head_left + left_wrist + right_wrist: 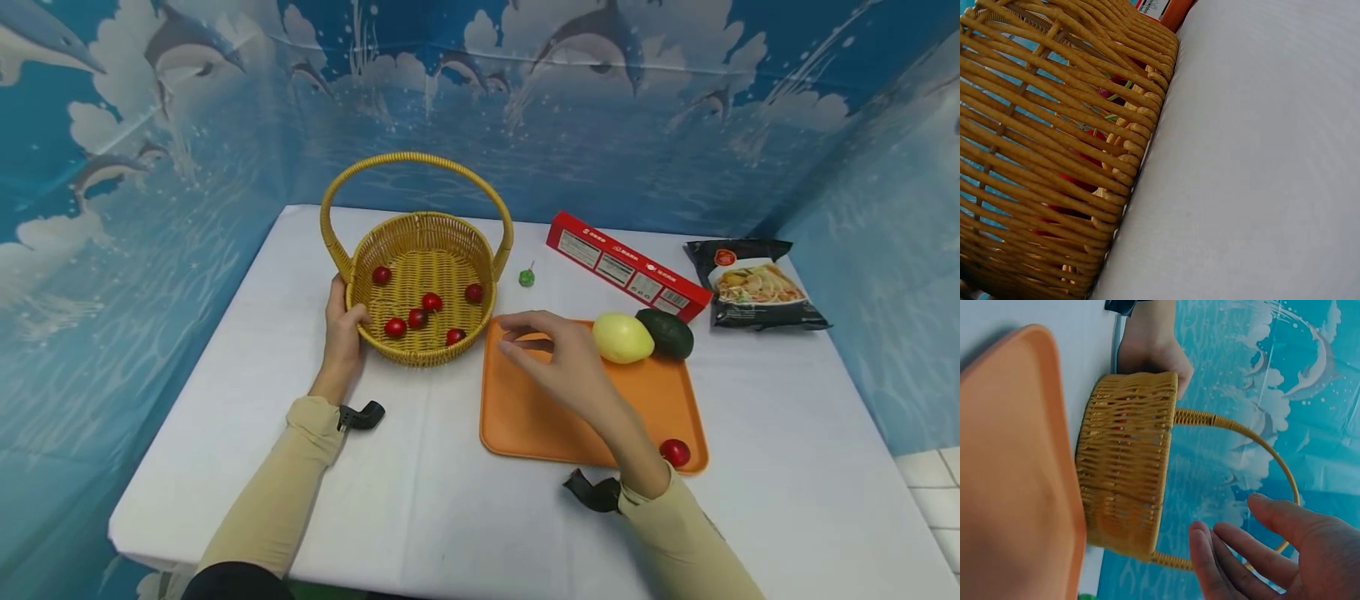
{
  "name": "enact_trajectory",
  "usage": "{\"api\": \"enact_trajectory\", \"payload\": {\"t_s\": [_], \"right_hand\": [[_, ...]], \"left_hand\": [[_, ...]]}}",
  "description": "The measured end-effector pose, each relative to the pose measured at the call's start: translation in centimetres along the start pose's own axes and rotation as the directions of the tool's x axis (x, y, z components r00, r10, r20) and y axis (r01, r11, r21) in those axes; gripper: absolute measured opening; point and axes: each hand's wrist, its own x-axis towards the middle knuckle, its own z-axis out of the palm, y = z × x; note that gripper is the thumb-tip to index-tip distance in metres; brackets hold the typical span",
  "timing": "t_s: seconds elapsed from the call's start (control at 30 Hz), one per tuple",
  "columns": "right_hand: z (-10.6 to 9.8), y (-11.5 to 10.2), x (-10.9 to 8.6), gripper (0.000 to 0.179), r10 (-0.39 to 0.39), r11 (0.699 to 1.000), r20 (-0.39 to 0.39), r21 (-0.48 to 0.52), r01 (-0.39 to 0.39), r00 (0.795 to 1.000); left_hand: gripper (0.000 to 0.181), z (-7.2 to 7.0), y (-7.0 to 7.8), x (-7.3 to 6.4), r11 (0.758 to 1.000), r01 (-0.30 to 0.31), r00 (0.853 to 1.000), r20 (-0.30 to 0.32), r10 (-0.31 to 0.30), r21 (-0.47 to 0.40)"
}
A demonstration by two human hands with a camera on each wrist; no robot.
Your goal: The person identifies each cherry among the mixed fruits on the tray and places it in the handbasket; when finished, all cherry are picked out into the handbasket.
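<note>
My left hand (344, 332) grips the left rim of a yellow woven basket (427, 357), thumb over the edge and fingers outside. Several small red cherries (395, 327) lie in the basket, and green stems show through its weave in the left wrist view. Holding nothing, my right hand (562, 358) hovers over the left part of an orange tray (525, 425), its fingers loosely bent and apart from the thumb. On that tray are a pale yellow fruit (622, 337), a dark green avocado (666, 334) and one more red cherry (675, 452) at the near right corner.
Behind the tray a long red box (628, 265) lies at a slant. A black noodle packet (757, 285) is at the far right. Between basket and box sits a small green stemmed thing (527, 277). The basket's tall handle (416, 157) arches over it.
</note>
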Motion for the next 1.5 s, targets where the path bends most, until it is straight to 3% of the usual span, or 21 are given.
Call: {"api": "enact_trajectory", "payload": {"t_s": [0.47, 0.8, 1.3, 1.5], "right_hand": [[-2.3, 3.0, -4.9, 0.035, 0.071, 0.993, -0.068, -0.089, -0.077, 0.995], [-4.9, 4.6, -8.4, 0.032, 0.127, 0.972, -0.134, -0.179, -0.150, 0.983], [-9.2, 7.7, -13.5, 0.037, 0.155, 0.922, -0.296, -0.299, -0.245, 0.943], [-10.2, 8.9, -15.0, 0.042, 0.222, 0.896, -0.294, -0.314, -0.314, 0.930]], "left_hand": [[0.086, 0.1, 0.1, -0.1, 1.000, 0.001, 1.000, 0.004, -0.001, 0.013], [0.087, 0.1, 0.2, 0.0, 1.000, 0.006, 1.000, 0.008, -0.006, 0.014], [0.084, -0.1, 0.1, 0.0, 1.000, 0.001, 1.000, 0.004, -0.001, 0.005], [0.086, 0.0, 0.0, 0.0, 1.000, 0.009, 1.000, 0.007, -0.009, -0.002]]}}
